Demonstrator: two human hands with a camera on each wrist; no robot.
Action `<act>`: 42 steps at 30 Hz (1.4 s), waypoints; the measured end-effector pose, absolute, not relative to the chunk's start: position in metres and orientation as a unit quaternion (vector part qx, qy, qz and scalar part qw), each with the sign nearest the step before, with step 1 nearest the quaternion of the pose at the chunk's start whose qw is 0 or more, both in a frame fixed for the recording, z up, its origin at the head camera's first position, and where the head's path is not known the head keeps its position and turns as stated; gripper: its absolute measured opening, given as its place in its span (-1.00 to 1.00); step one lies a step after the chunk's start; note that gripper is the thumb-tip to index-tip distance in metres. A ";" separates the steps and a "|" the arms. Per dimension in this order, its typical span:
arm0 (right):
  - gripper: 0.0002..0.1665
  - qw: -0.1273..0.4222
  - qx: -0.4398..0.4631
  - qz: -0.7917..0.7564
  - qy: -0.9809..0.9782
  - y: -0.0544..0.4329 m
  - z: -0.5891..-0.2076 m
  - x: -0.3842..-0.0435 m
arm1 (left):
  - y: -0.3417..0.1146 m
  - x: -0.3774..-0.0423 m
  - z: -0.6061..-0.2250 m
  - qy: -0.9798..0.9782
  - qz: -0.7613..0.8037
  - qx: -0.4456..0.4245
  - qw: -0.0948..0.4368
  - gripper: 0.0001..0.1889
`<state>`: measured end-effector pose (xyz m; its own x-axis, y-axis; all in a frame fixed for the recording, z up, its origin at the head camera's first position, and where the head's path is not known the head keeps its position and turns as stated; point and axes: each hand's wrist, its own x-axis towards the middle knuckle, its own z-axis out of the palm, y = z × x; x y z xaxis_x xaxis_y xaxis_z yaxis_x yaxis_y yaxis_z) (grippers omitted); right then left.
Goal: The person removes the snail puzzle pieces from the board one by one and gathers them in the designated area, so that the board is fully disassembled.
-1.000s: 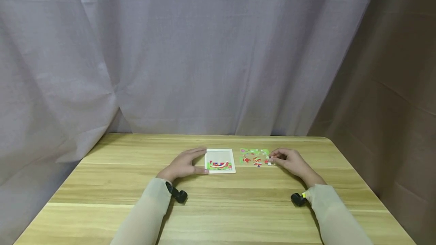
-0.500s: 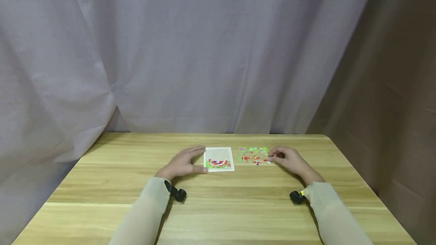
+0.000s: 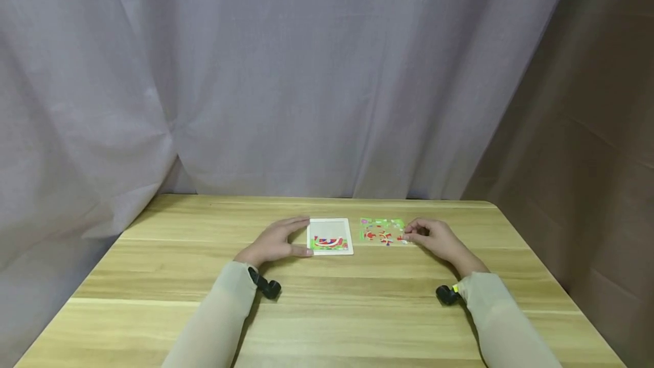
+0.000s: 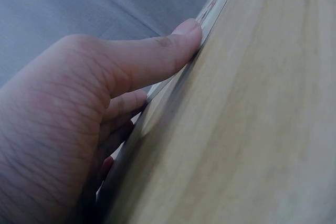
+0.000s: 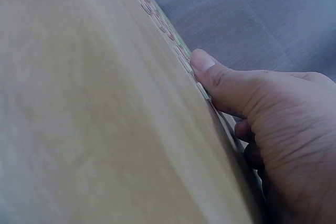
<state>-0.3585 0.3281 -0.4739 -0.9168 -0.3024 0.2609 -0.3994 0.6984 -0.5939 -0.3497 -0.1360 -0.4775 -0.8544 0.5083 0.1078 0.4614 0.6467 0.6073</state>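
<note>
A white-rimmed puzzle tray (image 3: 330, 253) lies flat on the table, its near part filled with joined red, green and white pieces (image 3: 327, 245). My left hand (image 3: 276, 241) rests along its left side, thumb at the near corner and fingers stretched to the far corner. In the left wrist view, the thumb (image 4: 181, 40) lies against the tray's edge. To the right, loose puzzle pieces (image 3: 383, 223) form a patch of green and red. At that patch's right edge, my right hand (image 3: 431, 237) pinches a puzzle piece between thumb and bent fingers, partly hidden by the fingertips.
The wooden table (image 3: 327, 311) reaches back to a grey curtain (image 3: 286, 84). A darker brown curtain (image 3: 587, 129) hangs at the right. Dark wrist cameras (image 3: 269, 289) sit at the cuffs of both light sleeves (image 3: 214, 317).
Both hands stay almost in place. The small white piece under my right fingertips shows less than before. The whole head view shifts slightly.
</note>
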 end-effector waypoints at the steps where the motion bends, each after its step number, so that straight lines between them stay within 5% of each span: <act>1: -0.90 0.071 0.190 0.338 -0.919 0.328 -0.474 -0.358 | -0.136 -0.350 -0.478 0.907 0.324 0.268 0.037 0.01; 12: -0.87 0.127 0.177 0.354 -0.909 0.314 -0.469 -0.355 | -0.132 -0.350 -0.481 0.904 0.327 0.275 0.037 0.01; 22: -0.90 0.075 0.317 0.333 -0.885 0.193 -0.461 -0.351 | -0.133 -0.349 -0.482 0.906 0.328 0.263 0.037 0.00; 29: -0.67 0.059 0.361 0.232 -0.901 0.130 -0.462 -0.356 | -0.133 -0.350 -0.482 0.907 0.328 0.260 0.040 -0.01; 36: -0.70 0.047 0.341 0.245 -0.906 0.117 -0.473 -0.360 | -0.131 -0.349 -0.482 0.909 0.325 0.256 0.046 -0.02; 42: -0.64 0.089 0.375 0.269 -0.883 0.122 -0.493 -0.373 | -0.131 -0.352 -0.483 0.905 0.328 0.269 0.036 0.01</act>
